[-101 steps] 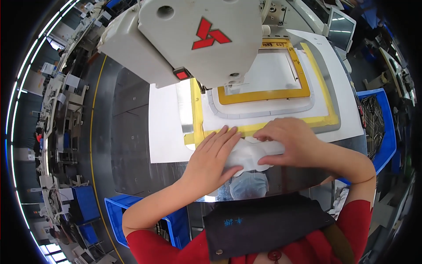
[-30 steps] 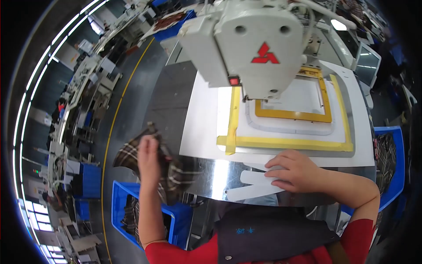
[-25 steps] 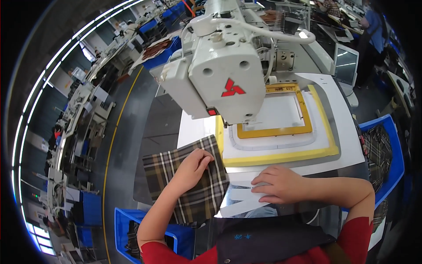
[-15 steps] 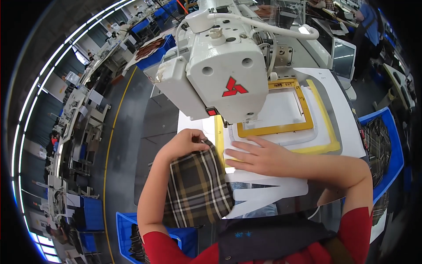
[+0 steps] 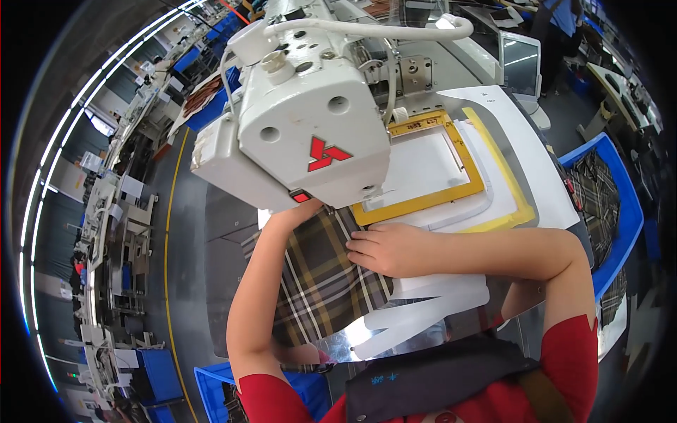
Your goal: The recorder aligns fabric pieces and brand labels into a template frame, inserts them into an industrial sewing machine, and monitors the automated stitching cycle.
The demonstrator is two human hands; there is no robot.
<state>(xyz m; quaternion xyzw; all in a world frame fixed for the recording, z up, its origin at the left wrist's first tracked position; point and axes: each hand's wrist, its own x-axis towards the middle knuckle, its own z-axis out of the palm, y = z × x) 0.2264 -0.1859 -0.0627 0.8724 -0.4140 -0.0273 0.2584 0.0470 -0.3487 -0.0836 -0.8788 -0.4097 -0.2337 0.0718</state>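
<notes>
Workshop floor (image 5: 187, 240), grey, marked with a yellow line, left of the white sewing machine head (image 5: 317, 141); dark tabletop (image 5: 226, 233) beneath it. Directly below the machine head, one piece of plaid cloth (image 5: 324, 282): dark grey-brown ground, olive-tan bands, white lines crossing at right angles; spread mostly flat, set aslant, upper edge close under the machine head, lower right corner rounded, left side partly covered by the left forearm (image 5: 250, 303). Left hand (image 5: 293, 216): at the cloth's upper edge, just under the machine head; fingertips hidden, impossible to tell whether closed. Right hand (image 5: 388, 248): below and right of the machine head, fingers extended, slightly bent, close together, laid on the cloth's right edge rather than clasping. Right of the machine head: yellow rectangular frame (image 5: 423, 202), yellow tape (image 5: 511, 217), white sheet (image 5: 525, 141). Below the machine head, beside the cloth: overlapping white strips (image 5: 451, 290). Far right of the machine head: blue bin (image 5: 627, 211) of similar plaid pieces (image 5: 599, 204).
</notes>
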